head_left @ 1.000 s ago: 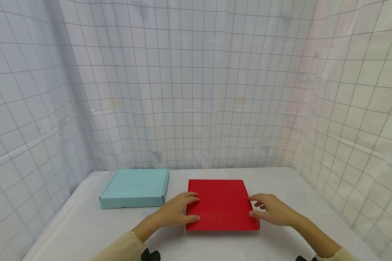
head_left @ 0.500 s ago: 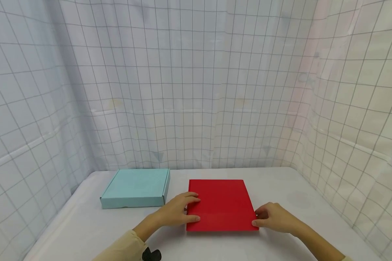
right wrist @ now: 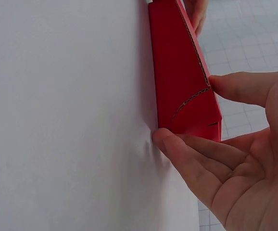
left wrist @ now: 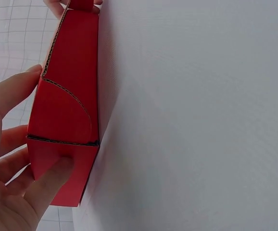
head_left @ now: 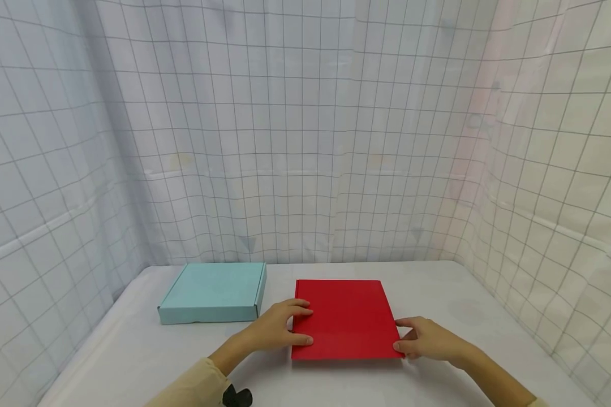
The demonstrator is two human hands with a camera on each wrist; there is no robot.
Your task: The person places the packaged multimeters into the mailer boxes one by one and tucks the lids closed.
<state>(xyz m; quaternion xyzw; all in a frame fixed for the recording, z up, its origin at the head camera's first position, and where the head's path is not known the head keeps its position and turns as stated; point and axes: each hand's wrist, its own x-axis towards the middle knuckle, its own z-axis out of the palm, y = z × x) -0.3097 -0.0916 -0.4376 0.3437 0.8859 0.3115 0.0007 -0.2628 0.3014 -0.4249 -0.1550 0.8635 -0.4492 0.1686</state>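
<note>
Flat red cardboard box (head_left: 345, 319) on white worktop (head_left: 132, 356), gripped at near corners by left hand (head_left: 275, 329) and right hand (head_left: 427, 339).

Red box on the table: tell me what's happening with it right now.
A person has both hands on the flat red box, which lies closed on the white table. The left hand grips its left edge, and the right hand holds its right near corner, fingers at the bottom edge. A light blue box sits untouched to the left.

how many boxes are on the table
2: a red box near the front, with the left hand and right hand at its sides, and a blue box further left.
</note>
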